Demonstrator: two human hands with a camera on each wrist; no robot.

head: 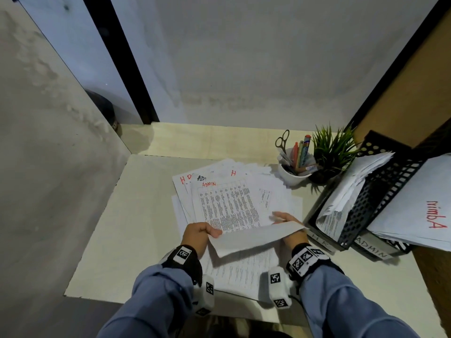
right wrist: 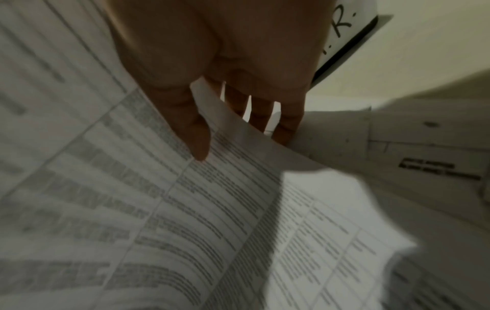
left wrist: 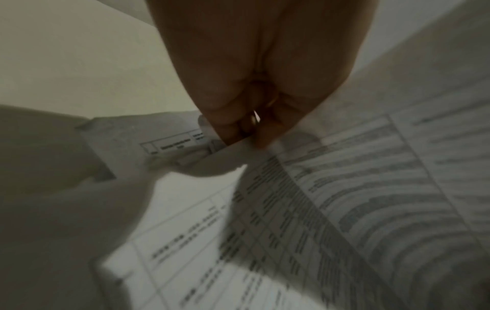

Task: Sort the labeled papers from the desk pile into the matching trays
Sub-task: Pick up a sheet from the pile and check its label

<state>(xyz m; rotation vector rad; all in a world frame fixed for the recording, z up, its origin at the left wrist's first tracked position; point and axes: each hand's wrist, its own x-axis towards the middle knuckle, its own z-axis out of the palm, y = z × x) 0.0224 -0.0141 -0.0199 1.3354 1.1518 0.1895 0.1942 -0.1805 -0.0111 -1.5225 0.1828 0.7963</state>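
A fanned pile of printed papers [head: 231,191] lies mid-desk, with red "H" and "ADMIN" marks on the top corners. I hold one printed sheet [head: 253,237] lifted and curled over the pile's near edge. My left hand [head: 203,231] pinches its left edge [left wrist: 238,146] between thumb and curled fingers. My right hand [head: 289,222] grips its right edge, thumb on top [right wrist: 196,138] and fingers [right wrist: 286,125] underneath. Two black mesh trays stand at the right: one labelled "HR" [head: 319,240] holding papers, one labelled "ADMIN" [head: 371,250] with a sheet marked "Admin" [head: 419,211].
A white cup [head: 292,174] with scissors and pens and a small green plant [head: 332,152] stand behind the pile, left of the trays. A wall closes the desk at the back and left. A wooden panel [head: 415,93] rises at the right.
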